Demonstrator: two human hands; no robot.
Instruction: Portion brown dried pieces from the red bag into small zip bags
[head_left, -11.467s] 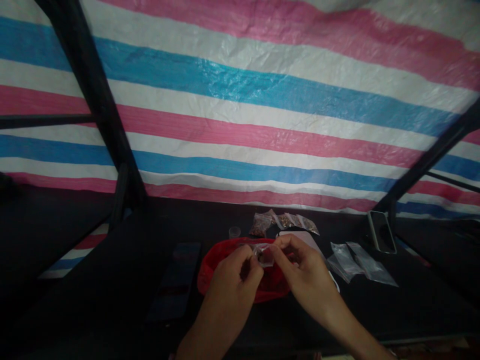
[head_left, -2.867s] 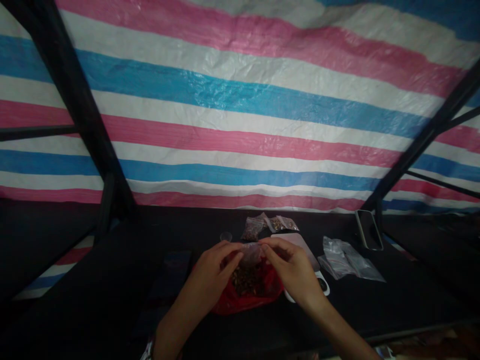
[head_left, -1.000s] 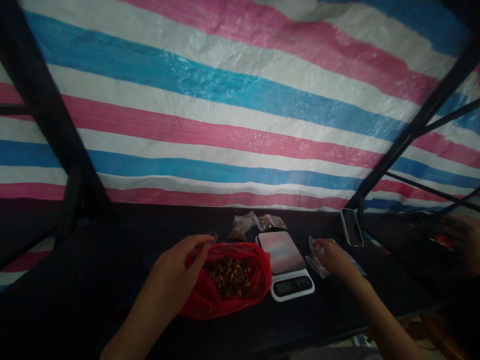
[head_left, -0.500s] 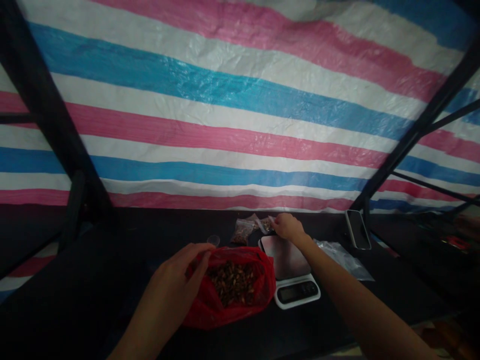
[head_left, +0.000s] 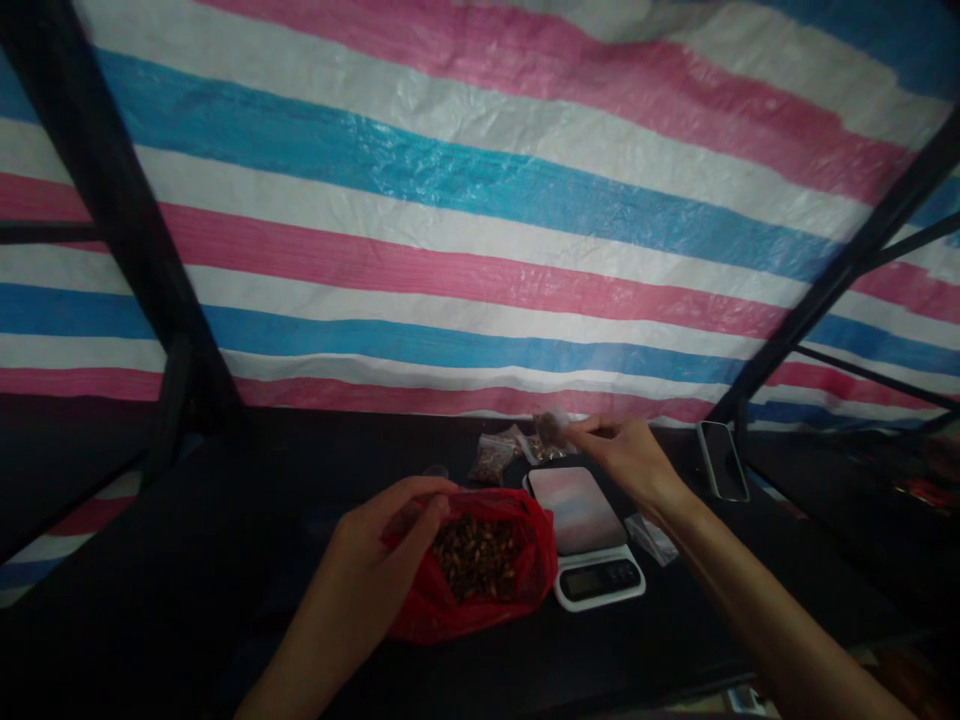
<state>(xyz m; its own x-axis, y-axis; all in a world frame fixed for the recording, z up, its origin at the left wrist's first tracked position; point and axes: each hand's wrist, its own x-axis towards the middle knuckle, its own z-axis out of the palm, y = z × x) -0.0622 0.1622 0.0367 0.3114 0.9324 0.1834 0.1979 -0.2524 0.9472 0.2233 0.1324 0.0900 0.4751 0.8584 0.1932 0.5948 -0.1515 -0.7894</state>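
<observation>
My left hand (head_left: 397,540) is closed on the left rim of a red plastic bag (head_left: 536,570), thumb near the opening. Inside the bag lies a heap of small brown dried pieces (head_left: 476,560), their kind unclear. My right hand (head_left: 626,455) pinches the edge of a small clear plastic bag (head_left: 551,430) with brownish contents, held beyond the scale. Under and beside it, more small filled bags (head_left: 493,458) lie on the black table. The kitchen scale (head_left: 577,510), with a bare metal plate and white body, stands just right of the red bag.
Flat clear plastic bags (head_left: 652,538) lie right of the scale, partly behind my right forearm. A phone (head_left: 722,460) leans against the black frame (head_left: 742,410). A clear round item (head_left: 435,471) sits behind my left hand. Striped plastic sheeting (head_left: 480,240) hangs behind the table.
My right hand has moved right and a little nearer, with a small bag now showing in its fingers. My left hand still holds the red bag's rim. The view has shifted slightly.
</observation>
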